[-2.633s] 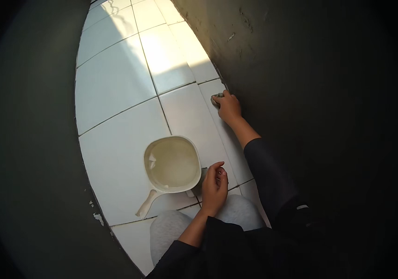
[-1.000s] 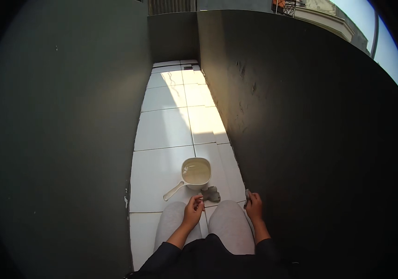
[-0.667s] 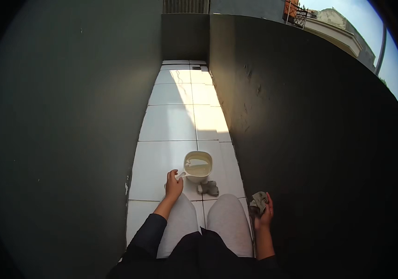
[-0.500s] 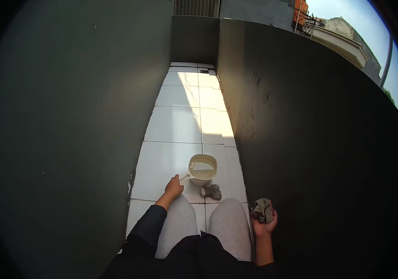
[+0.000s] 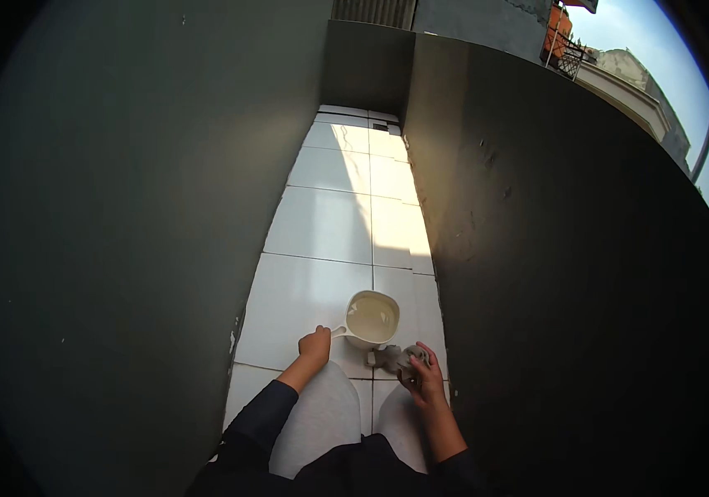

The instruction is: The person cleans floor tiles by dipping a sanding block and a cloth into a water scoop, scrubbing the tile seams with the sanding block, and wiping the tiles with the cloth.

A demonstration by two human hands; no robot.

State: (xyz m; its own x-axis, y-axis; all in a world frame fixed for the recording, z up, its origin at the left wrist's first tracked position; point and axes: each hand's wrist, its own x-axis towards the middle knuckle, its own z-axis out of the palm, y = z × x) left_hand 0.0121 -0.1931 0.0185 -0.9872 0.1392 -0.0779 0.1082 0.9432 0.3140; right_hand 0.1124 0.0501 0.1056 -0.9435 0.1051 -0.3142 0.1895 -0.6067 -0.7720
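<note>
Wall of dark grey rises at the left; the left hand is closed around the handle of a pale dipper, which contains liquid and is seen against the white tiled floor; just beside its base is a small grey object; the right hand grasps a crumpled grey cloth, near this object; a second dark wall stands at the right.
</note>
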